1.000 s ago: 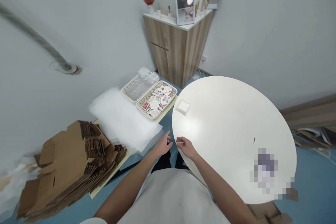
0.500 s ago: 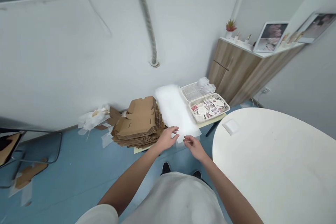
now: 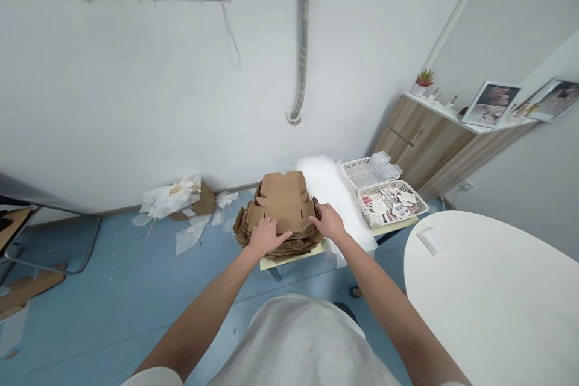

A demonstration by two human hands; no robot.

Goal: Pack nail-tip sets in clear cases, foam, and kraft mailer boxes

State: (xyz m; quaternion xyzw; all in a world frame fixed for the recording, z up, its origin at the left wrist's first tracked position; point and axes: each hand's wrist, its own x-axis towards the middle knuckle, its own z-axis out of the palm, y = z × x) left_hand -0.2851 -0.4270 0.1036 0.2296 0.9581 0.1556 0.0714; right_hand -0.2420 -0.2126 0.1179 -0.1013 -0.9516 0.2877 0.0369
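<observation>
A stack of flattened brown cardboard boxes [image 3: 283, 193] lies on a low, pale yellow table [image 3: 274, 264]. On the stack's near left part rests my left hand [image 3: 266, 237], its thumb stretched to the right and its fingers apart. My right hand [image 3: 330, 222] is at the right edge of the stack, thumb over the top sheet and fingers along the side. Neither hand has lifted a sheet. Beside the stack, under my right forearm, lie white foam sheets [image 3: 332, 193].
A white basket of printed cards [image 3: 391, 217] and another with clear plastic pieces [image 3: 366, 174] stand at the table's right. A round white table [image 3: 488, 289] bears a small white packet [image 3: 432, 240]. Wrapping scraps [image 3: 172, 199] litter the floor. A wooden cabinet [image 3: 434, 145] stands behind.
Both hands have moved from over the near end of the foam sheets to the cardboard stack and now touch it. The view has turned left.
</observation>
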